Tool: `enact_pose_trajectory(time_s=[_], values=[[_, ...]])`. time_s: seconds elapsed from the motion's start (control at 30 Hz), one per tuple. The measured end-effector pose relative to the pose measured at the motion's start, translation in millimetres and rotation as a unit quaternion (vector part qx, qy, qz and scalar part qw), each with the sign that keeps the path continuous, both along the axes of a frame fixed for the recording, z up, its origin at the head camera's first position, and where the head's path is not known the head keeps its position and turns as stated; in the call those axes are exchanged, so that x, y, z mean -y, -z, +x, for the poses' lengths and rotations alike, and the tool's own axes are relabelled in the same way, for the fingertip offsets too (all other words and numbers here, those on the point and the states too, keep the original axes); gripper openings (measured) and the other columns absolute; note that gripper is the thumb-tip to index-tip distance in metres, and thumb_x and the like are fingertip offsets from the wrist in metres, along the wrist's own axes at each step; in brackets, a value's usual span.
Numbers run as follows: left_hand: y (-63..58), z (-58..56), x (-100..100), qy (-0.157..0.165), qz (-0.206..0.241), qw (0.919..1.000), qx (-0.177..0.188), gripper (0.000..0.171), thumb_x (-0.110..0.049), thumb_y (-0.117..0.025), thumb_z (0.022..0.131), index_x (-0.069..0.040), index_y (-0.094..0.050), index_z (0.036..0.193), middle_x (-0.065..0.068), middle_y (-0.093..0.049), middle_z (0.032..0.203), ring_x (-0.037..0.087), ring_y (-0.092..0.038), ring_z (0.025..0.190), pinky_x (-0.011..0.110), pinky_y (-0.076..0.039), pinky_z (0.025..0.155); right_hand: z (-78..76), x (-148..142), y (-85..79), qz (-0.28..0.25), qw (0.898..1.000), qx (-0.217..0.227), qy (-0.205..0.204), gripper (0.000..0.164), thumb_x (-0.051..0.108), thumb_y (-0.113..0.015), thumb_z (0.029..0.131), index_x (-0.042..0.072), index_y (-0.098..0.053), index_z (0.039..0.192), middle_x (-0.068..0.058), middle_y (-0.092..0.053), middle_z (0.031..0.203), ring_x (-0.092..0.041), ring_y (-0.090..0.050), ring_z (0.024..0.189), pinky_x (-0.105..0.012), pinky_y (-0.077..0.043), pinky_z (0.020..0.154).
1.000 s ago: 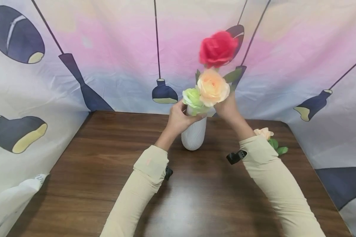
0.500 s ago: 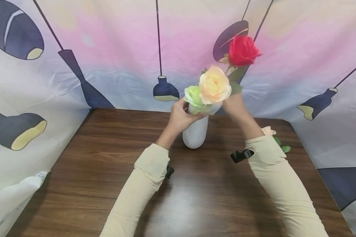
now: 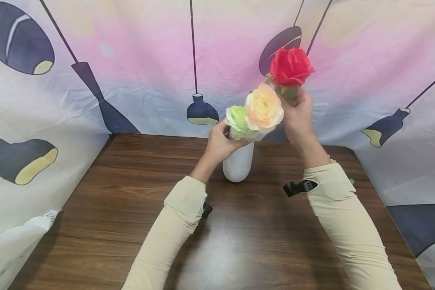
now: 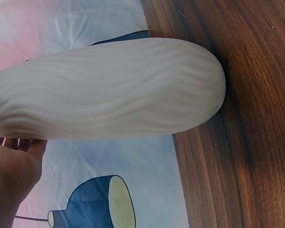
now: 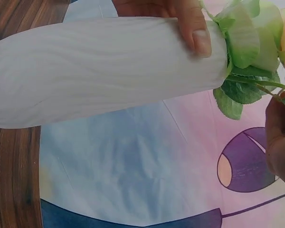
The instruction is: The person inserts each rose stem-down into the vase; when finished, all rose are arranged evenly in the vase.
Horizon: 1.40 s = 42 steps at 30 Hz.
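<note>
A white vase [image 3: 238, 163] with wavy ridges stands upright on the table, and my left hand [image 3: 219, 143] grips it near the top. In the right wrist view the left thumb [image 5: 202, 45] lies across the vase just below its mouth. A light green rose [image 3: 236, 117] and a peach rose [image 3: 264, 108] sit at the mouth. My right hand [image 3: 300, 117] pinches a red rose [image 3: 291, 67] by its stem, close under the bloom. A green stem [image 5: 263, 83] runs from the vase mouth toward the right fingers. The stems' lower ends are hidden inside the vase.
Beyond the right sleeve, a green leaf [image 3: 352, 181] of another flower shows on the brown wooden table [image 3: 130, 193]; most of that flower is hidden. A cloth backdrop [image 3: 159, 72] printed with lamps hangs around the table's back and sides.
The red rose has shifted right and slightly down. My right hand has risen from behind the peach rose to just under the red bloom. The left hand stays on the vase.
</note>
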State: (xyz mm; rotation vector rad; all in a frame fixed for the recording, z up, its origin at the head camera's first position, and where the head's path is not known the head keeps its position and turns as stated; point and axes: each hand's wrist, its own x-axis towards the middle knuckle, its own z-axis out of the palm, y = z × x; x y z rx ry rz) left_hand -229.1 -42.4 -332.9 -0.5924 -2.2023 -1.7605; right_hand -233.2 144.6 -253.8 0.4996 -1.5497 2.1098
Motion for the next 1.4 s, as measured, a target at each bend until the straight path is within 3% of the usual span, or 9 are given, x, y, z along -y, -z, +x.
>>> enact_pose_trajectory(time_s=[0.2, 0.33, 0.43, 0.7, 1.0, 1.27, 1.4], values=[[-0.2, 0.5, 0, 0.0, 0.0, 1.0, -0.002, 0.065, -0.007, -0.088, 0.074, -0.006, -0.062, 0.134, 0.012, -0.069, 0.132, 0.025, -0.065, 0.125, 0.038, -0.056, 0.106, -1.6, 3, 4.0, 0.01, 0.999, -0.042, -0.03, 0.033, -0.014, -0.063, 0.086, 0.015, -0.074, 0.095, 0.007, -0.076, 0.089, -0.009, -0.065, 0.091, -0.023, -0.057, 0.087], [-0.3, 0.5, -1, -0.001, 0.003, 1.0, 0.0, 0.065, -0.007, -0.088, 0.074, -0.006, -0.062, 0.134, 0.012, -0.069, 0.132, 0.025, -0.066, 0.124, 0.038, -0.056, 0.105, -3.1, 3, 12.9, 0.059, 0.996, -0.063, -0.02, 0.041, -0.018, -0.062, 0.08, 0.017, -0.073, 0.098, 0.011, -0.074, 0.089, -0.006, -0.062, 0.089, -0.022, -0.055, 0.088], [-0.4, 0.7, -1, -0.002, 0.001, 1.0, -0.001, 0.065, -0.007, -0.088, 0.074, -0.006, -0.062, 0.133, 0.012, -0.069, 0.131, 0.024, -0.065, 0.124, 0.038, -0.056, 0.106, -3.8, 3, 19.7, 0.078, 0.995, -0.055, -0.005, 0.043, -0.018, -0.063, 0.078, 0.016, -0.073, 0.102, 0.014, -0.074, 0.09, -0.003, -0.063, 0.089, -0.019, -0.055, 0.089], [-0.8, 1.0, -1, -0.001, -0.009, 0.9999, -0.011, 0.064, -0.007, -0.088, 0.075, -0.004, -0.061, 0.133, 0.013, -0.069, 0.132, 0.025, -0.064, 0.126, 0.037, -0.055, 0.108, -4.3, 8, 31.6, 0.12, 0.992, -0.025, 0.011, 0.035, -0.011, -0.064, 0.076, -0.003, -0.069, 0.11, 0.019, -0.072, 0.09, 0.0, -0.064, 0.089, -0.017, -0.055, 0.091], [-1.7, 1.9, 1, 0.0, -0.011, 0.9999, -0.006, 0.065, -0.007, -0.088, 0.076, -0.005, -0.06, 0.134, 0.012, -0.068, 0.133, 0.025, -0.063, 0.128, 0.038, -0.053, 0.11, -2.0, 9, 30.5, 0.112, 0.994, 0.0, 0.006, 0.04, -0.013, -0.062, 0.079, -0.016, -0.062, 0.119, 0.018, -0.072, 0.09, 0.0, -0.063, 0.089, -0.017, -0.055, 0.09], [-0.9, 2.1, 2, -0.004, -0.015, 0.9999, -0.005, 0.064, -0.008, -0.088, 0.076, -0.005, -0.061, 0.134, 0.012, -0.068, 0.133, 0.025, -0.064, 0.127, 0.037, -0.054, 0.109, 2.2, -1, 28.5, 0.169, 0.984, 0.062, 0.006, 0.046, -0.008, -0.059, 0.087, -0.014, -0.055, 0.133, 0.019, -0.065, 0.098, -0.002, -0.058, 0.097, -0.015, -0.051, 0.093], [-0.3, 1.6, 1, -0.004, -0.014, 0.9998, -0.01, 0.064, -0.008, -0.088, 0.076, -0.005, -0.061, 0.134, 0.012, -0.068, 0.132, 0.025, -0.064, 0.125, 0.037, -0.055, 0.108, 7.3, -8, 29.9, 0.163, 0.984, 0.068, -0.009, 0.047, -0.008, -0.058, 0.09, -0.012, -0.053, 0.137, 0.021, -0.067, 0.102, -0.001, -0.058, 0.102, -0.015, -0.052, 0.092]])
